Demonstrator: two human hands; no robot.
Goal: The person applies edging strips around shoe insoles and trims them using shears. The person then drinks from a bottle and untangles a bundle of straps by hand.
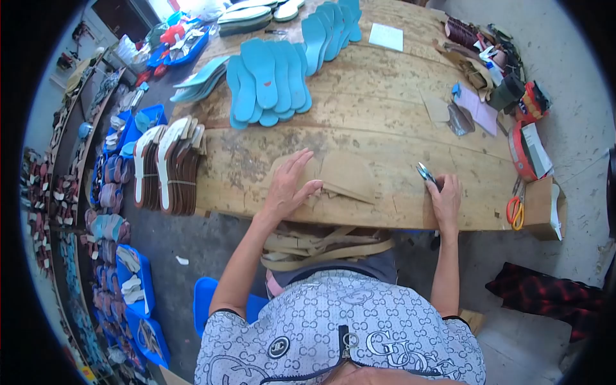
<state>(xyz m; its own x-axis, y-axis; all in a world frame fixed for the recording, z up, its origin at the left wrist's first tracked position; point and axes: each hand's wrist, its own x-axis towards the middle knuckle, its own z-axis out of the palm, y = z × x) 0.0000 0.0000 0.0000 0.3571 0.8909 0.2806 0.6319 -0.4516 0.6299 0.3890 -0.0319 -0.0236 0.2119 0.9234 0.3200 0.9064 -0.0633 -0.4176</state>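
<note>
My left hand (289, 184) lies with its fingers spread on thin tan pieces (348, 174) near the table's front edge. To the right, my right hand (446, 197) is closed around a small pair of snips (426, 173), whose metal tips point up and left over the wood. Several tan strips (327, 247) lie across my lap below the table edge. Beyond my left hand, blue insole shapes (266, 74) are fanned out in overlapping layers.
Stacked brown and white pieces (170, 167) stand at the table's left edge. Orange-handled scissors (515, 212) and a cardboard box (545, 208) are at the right. A white paper (386, 37) lies at the back. Blue bins (135, 279) stand on the left.
</note>
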